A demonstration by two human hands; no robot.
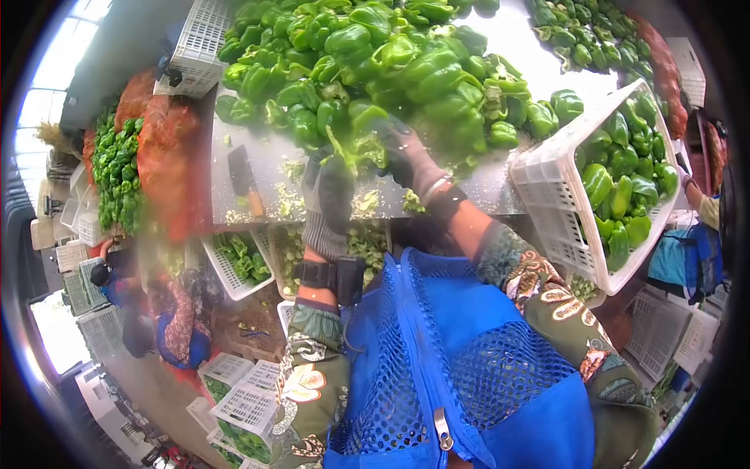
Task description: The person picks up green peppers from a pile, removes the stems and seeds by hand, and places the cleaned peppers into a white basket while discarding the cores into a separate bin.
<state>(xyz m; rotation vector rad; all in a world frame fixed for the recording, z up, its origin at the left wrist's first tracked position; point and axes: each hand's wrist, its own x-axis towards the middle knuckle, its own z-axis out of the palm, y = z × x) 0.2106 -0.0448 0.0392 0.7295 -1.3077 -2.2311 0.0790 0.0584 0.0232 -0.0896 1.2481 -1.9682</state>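
Observation:
A large heap of green peppers [351,47] covers the back of the metal table [273,195]. My left hand [332,187], in a dark glove with a grey cuff, is at the front of the heap, its fingers closed beside a torn-open pepper [363,150]. On the other side of that pepper my right hand [402,152], also gloved, has its fingers curled against it. Both hands appear to hold this pepper; blur hides the fingertips. Seeds and green scraps lie around them. A knife [241,176] with a wooden handle lies left of my left hand.
A tilted white crate [547,187] of peppers stands at the table's right edge. Below the front edge are a crate with peppers [242,254] and one with scraps [363,238]. Red sacks [166,156] stand left. Other people [183,320] are at lower left and far right.

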